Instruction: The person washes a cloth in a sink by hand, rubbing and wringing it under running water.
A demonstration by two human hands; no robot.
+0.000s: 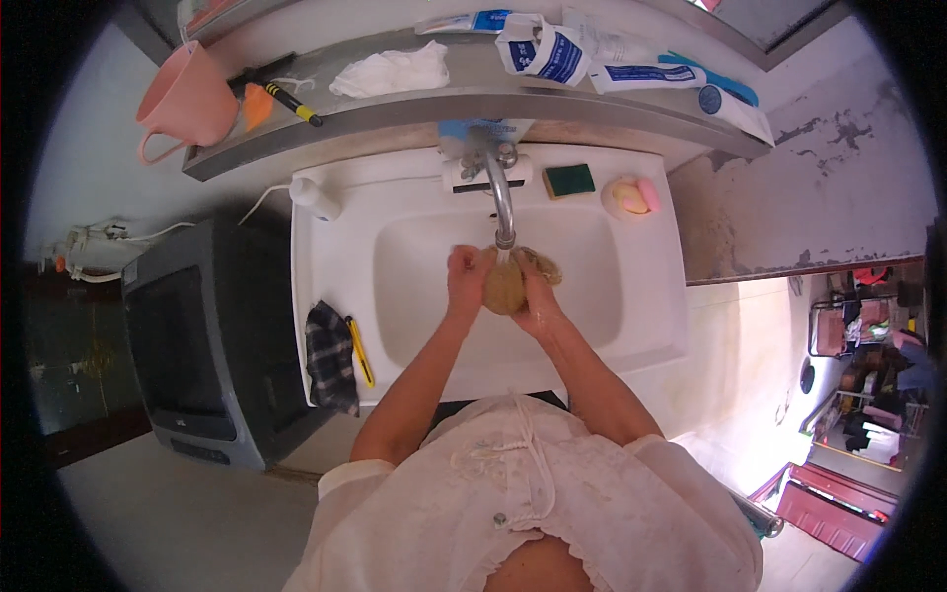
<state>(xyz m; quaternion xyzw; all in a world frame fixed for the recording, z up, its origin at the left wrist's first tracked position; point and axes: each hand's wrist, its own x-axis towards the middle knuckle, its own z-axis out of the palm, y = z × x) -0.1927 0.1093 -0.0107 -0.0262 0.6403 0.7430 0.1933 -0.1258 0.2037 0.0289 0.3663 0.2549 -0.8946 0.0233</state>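
Observation:
A round, yellowish-brown object (504,287), perhaps a bowl or a cup, is between my hands under the curved metal faucet (500,194). Water runs onto it. My left hand (466,275) is at its left side, with fingers bent and slightly blurred; its exact contact is unclear. My right hand (534,292) grips the object from the right. Beyond my right fingers shows a crumpled, translucent yellowish thing (546,265), whose kind I cannot tell. Both hands are over the basin of the white sink (422,325).
On the sink's rim lie a green-and-yellow sponge (569,181), soap pieces (632,197), a white bottle (314,198), a yellow utility knife (360,351) and a plaid cloth (331,359). A metal shelf (414,108) bearing tubes and a pink mug (189,96) crosses above. An old television (214,340) stands left.

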